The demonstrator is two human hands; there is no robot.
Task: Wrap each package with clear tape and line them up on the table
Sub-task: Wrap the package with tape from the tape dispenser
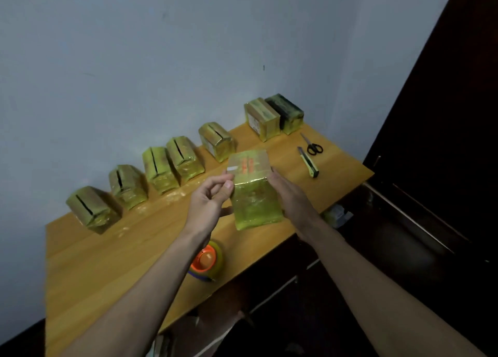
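I have one package (pixel 256 192) up off the desk (pixel 107 262), held between both hands over its middle. My right hand (pixel 285 192) lies along its right side with straight fingers, pressing flat rather than curling round it. My left hand (pixel 210 197) is at the left edge, thumb and forefinger pinched together at the upper corner; I judge they are nipping the tape end or smoothing it down, though the film itself is too clear to make out. The package's near face is glossy and yellow-green, so it looks taped already; the far face shows a label with orange marks.

Along the wall stands the line (pixel 159 168): five shiny packages in a row from the left, then a gap, then two more (pixel 272 118) touching each other at the far right. All seven look wrapped to me. The tape roll (pixel 207 258) sits at the near edge of the desk, under my left forearm, with nobody holding it. Scissors (pixel 312 145) and a box cutter (pixel 308 162) lie to the right, well clear.

So the job seems close to done: finish this one and stand it in the gap. Whether more packages wait out of view, I cannot tell.
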